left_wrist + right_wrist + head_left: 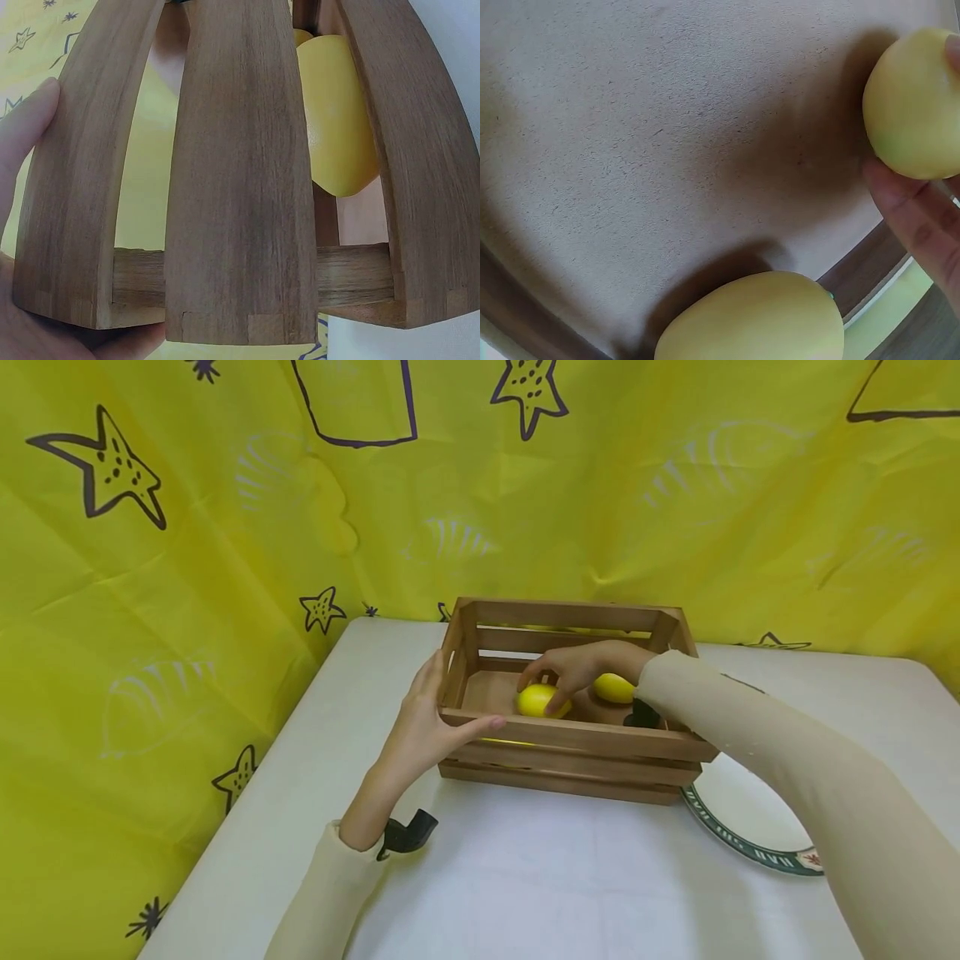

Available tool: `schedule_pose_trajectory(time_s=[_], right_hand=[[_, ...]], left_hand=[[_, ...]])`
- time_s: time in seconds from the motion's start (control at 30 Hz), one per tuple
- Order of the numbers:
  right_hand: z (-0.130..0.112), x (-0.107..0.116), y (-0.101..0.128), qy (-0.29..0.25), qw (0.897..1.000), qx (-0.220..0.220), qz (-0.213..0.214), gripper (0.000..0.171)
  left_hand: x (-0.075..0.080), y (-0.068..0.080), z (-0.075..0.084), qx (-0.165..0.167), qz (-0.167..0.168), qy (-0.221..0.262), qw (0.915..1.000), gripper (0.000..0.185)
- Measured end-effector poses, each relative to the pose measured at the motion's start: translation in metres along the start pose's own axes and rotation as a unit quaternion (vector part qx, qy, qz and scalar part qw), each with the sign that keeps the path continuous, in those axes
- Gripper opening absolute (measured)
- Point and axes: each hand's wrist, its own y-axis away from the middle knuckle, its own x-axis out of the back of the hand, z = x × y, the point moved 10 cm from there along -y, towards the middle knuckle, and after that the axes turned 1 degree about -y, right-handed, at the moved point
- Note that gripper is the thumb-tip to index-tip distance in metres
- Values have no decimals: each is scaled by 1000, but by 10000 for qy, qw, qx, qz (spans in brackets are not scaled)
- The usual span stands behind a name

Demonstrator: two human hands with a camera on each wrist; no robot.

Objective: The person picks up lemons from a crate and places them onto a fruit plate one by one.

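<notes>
A slatted wooden crate (577, 739) stands on the white table. My left hand (459, 706) grips its front left corner, thumb lying along the top front slat and fingers on the left end. In the left wrist view the slats (240, 187) fill the frame, with my thumb (22, 127) at their left. My right hand (551, 685) reaches into the crate and holds a yellow lemon-like fruit (534, 703) on the crate floor; its fingers (922, 225) touch that fruit (915, 105). A second yellow fruit (613, 687) (754, 319) lies beside it, under my wrist.
A white plate with a dark green patterned rim (750, 847) lies on the table (562, 877) just right of the crate, partly under my right forearm. A yellow cloth with star drawings (225, 527) hangs behind and to the left.
</notes>
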Motion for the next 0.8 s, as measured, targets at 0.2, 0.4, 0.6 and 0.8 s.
schedule_pose_trajectory(time_s=[0.2, 0.4, 0.6, 0.8], right_hand=[[-5, 2, 1, -32, 9997, 242, 47, 48], [-5, 5, 0, -164, 9993, 314, 139, 47], [-11, 13, 0, -221, 9977, 491, 419, 45], [-16, 20, 8, -345, 9965, 442, 616, 42]], left_hand=[[0, 0, -1, 43, -23, -44, 10000, 120], [0, 0, 0, -1, -12, -24, 10000, 119], [3, 1, 1, -99, 59, -13, 9999, 117], [1, 1, 1, -87, 34, 5, 10000, 117]])
